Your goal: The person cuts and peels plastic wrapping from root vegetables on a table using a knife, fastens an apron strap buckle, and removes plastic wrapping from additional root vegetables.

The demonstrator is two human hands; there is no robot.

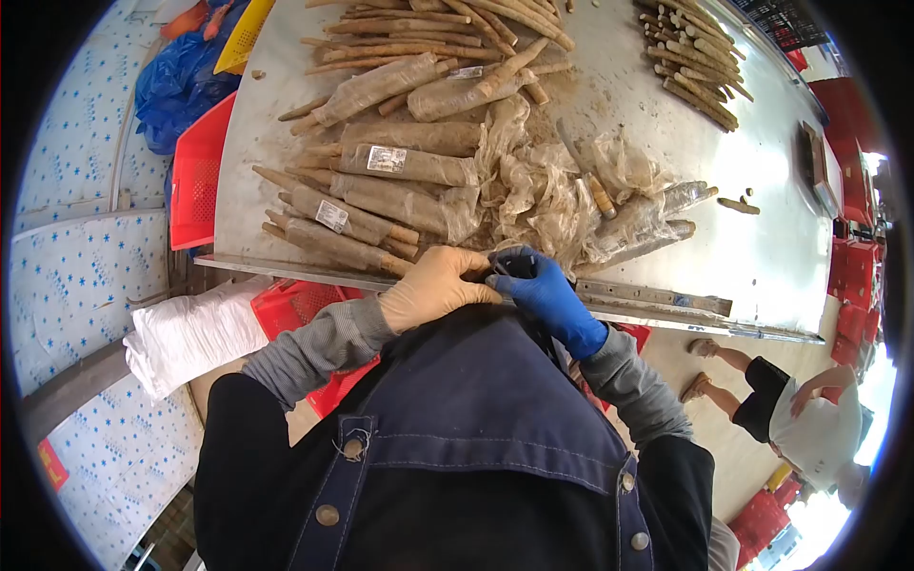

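Observation:
At the near edge of a metal table point(762, 257), my left hand point(438, 288), in a cream glove, is closed with thumb and fingers pinched. Close beside it, my right hand point(550, 297) in a blue glove has its fingers curled in. Something small and dark shows between the two hands; its kind is unclear. Just beyond them lie long brown roots in clear plastic bags point(400, 205), some with white labels point(387, 158). Crumpled, dirty plastic film point(533, 195) is heaped beyond my right hand. A long metal strip point(657, 297) runs along the edge to its right.
Loose roots point(409, 38) are piled farther back, with shorter root pieces point(700, 62) at the far right. A red crate point(202, 176), yellow basket point(246, 38) and blue plastic bag point(181, 90) flank the table's left. A white bundle point(195, 333) sits lower left. Another person point(809, 419) stands right.

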